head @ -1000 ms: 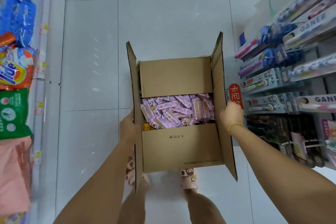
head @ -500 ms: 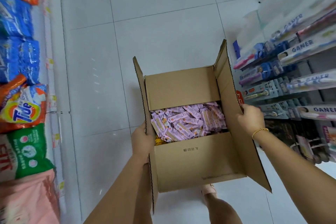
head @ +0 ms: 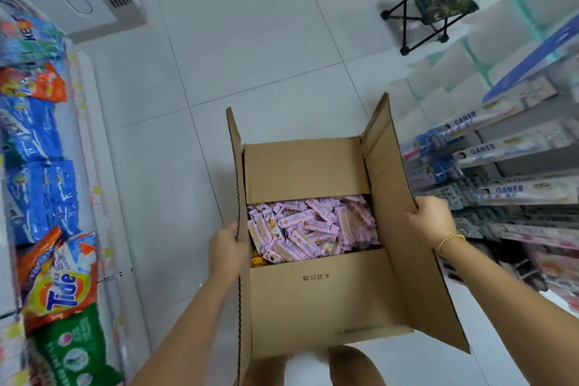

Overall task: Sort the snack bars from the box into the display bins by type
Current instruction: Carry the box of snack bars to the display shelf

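Head view: box (head: 329,301) of pink snack bars (head: 313,229), left hand (head: 224,247) and right hand (head: 429,219) gripping its side flaps, carried farther along the floor (head: 250,41); sorting unstarted.

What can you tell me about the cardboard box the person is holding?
The cardboard box is brown corrugated board. Its two side flaps stand up; the near and far flaps lie inward, leaving a gap that shows lilac-wrapped snack bars and a bit of yellow. A printed code marks the near flap. The left hand grips its left flap, the right hand its right flap.
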`<state>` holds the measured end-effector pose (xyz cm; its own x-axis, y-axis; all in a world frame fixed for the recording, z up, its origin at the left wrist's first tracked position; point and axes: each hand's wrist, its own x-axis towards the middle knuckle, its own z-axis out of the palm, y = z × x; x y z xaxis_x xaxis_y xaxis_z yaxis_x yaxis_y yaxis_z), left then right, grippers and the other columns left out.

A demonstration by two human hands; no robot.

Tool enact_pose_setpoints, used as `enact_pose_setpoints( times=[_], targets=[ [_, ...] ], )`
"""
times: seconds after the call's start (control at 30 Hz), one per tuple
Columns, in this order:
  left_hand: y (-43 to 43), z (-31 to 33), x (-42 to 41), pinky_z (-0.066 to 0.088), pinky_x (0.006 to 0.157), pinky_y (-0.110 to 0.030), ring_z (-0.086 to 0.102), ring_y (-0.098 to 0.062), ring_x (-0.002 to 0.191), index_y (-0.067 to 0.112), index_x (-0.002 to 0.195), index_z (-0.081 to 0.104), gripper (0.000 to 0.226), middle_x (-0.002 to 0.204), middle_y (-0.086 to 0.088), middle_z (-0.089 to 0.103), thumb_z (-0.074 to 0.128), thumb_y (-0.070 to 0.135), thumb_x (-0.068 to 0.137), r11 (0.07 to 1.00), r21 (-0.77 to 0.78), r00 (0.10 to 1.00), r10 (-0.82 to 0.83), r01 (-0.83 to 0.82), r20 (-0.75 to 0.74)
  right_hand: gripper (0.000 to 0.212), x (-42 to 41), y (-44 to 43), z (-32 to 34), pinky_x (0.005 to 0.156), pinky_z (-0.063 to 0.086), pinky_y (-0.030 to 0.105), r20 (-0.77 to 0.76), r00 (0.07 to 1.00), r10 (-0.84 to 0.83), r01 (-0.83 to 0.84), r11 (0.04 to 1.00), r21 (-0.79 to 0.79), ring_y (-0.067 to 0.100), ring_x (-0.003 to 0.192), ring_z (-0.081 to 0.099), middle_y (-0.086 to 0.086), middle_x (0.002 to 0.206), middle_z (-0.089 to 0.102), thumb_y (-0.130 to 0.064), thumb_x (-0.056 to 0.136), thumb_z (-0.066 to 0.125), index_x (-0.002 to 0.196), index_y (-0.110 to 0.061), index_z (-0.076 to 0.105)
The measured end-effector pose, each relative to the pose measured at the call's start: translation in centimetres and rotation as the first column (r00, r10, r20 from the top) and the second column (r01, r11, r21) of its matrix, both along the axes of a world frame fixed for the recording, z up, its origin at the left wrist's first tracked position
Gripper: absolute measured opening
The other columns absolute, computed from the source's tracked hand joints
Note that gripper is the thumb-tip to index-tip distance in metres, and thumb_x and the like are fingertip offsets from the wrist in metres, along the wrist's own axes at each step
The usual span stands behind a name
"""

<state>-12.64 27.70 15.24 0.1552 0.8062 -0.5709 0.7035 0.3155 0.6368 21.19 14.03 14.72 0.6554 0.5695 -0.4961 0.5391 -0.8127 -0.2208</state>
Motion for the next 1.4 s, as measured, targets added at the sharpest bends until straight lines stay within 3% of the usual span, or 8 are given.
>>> enact_pose_setpoints(
  times=[0.2,0.43,0.6,0.77,0.93,1.07,1.17,1.4],
  targets=[
    [8.7,4.4,3.2,0.038,0.06,-0.026,0.051,-0.018,0.065,0.034,0.065,0.05,0.045,0.068,0.005,0.054,0.048,-0.006,0.086,0.996,0.082,0.999,-0.038,0.037,0.006,0.014,1.6,5.7,0.8,0.048,0.041,0.022,-0.058,0.989,-0.138,0.143,0.984,0.109,0.019,0.056,0.057,0.01,0.064,0.065,0.002,0.077,0.063,0.063,0.001,0.063],
    [21.6,7.8,9.7,0.042,0.058,-0.022,0.054,-0.016,0.063,0.023,0.09,0.063,0.029,0.067,0.009,0.057,0.049,-0.003,0.089,0.96,0.218,0.984,-0.17,0.177,-0.049,0.012,6.5,16.2,1.5,0.052,0.049,0.032,-0.068,0.972,-0.223,0.233,0.952,0.198,0.031,0.058,0.061,0.024,0.063,0.064,0.002,0.073,0.061,0.068,0.012,0.065],
    [31.3,8.0,14.2,0.042,0.059,-0.022,0.057,-0.023,0.073,0.006,0.096,0.07,0.026,0.071,0.004,0.058,0.049,-0.006,0.087,0.941,0.234,0.969,-0.224,0.243,-0.105,0.011,11.2,24.3,2.5,0.039,0.028,0.022,-0.096,0.956,-0.277,0.289,0.944,0.158,0.03,0.051,0.049,0.027,0.059,0.056,0.006,0.072,0.056,0.072,0.015,0.063],
    [40.8,7.4,19.5,0.036,0.043,-0.005,0.051,-0.002,0.062,0.007,0.11,0.07,0.047,0.082,0.003,0.064,0.043,-0.017,0.08,0.921,0.24,0.952,-0.297,0.306,-0.074,0.024,16.0,32.0,3.6,0.045,0.026,0.027,-0.096,0.942,-0.321,0.331,0.937,0.11,0.02,0.051,0.034,0.01,0.049,0.036,0.004,0.071,0.062,0.049,0.001,0.051],
    [50.2,5.4,25.0,0.038,0.048,-0.002,0.056,-0.007,0.07,0.012,0.121,0.065,0.056,0.099,-0.003,0.07,0.04,-0.017,0.08,0.895,0.191,0.915,-0.398,0.403,-0.063,0.008,20.6,37.5,2.3,0.044,0.034,0.019,-0.103,0.902,-0.419,0.428,0.898,0.103,0.014,0.059,0.043,0.009,0.055,0.048,0.005,0.07,0.063,0.075,0.01,0.068],
    [55.6,4.8,30.1,0.036,0.045,-0.004,0.053,0.0,0.062,0.012,0.115,0.068,0.049,0.082,0.005,0.065,0.044,-0.016,0.083,0.864,0.179,0.882,-0.468,0.471,-0.059,0.012,23.3,41.4,1.7,0.057,0.053,0.03,-0.124,0.856,-0.501,0.515,0.847,0.13,0.028,0.063,0.064,0.021,0.058,0.062,0.008,0.072,0.06,0.077,0.008,0.07],
    [59.6,4.4,34.2,0.037,0.047,-0.003,0.054,0.002,0.064,0.012,0.115,0.067,0.049,0.081,0.01,0.063,0.045,-0.017,0.083,0.838,0.185,0.857,-0.511,0.513,-0.065,0.014,25.7,44.5,1.0,0.046,0.03,0.021,-0.113,0.843,-0.527,0.538,0.834,0.122,0.021,0.051,0.041,0.008,0.046,0.044,0.008,0.072,0.056,0.063,0.004,0.066],
    [67.4,4.1,44.2,0.041,0.049,-0.003,0.053,0.003,0.065,0.012,0.114,0.068,0.04,0.089,0.006,0.064,0.05,-0.01,0.086,0.777,0.187,0.799,-0.589,0.601,-0.12,0.011,33.2,50.6,-0.9,0.044,0.025,0.022,-0.142,0.792,-0.594,0.61,0.784,0.118,0.02,0.049,0.035,0.009,0.051,0.04,0.008,0.072,0.057,0.062,0.01,0.06]
  ],
)
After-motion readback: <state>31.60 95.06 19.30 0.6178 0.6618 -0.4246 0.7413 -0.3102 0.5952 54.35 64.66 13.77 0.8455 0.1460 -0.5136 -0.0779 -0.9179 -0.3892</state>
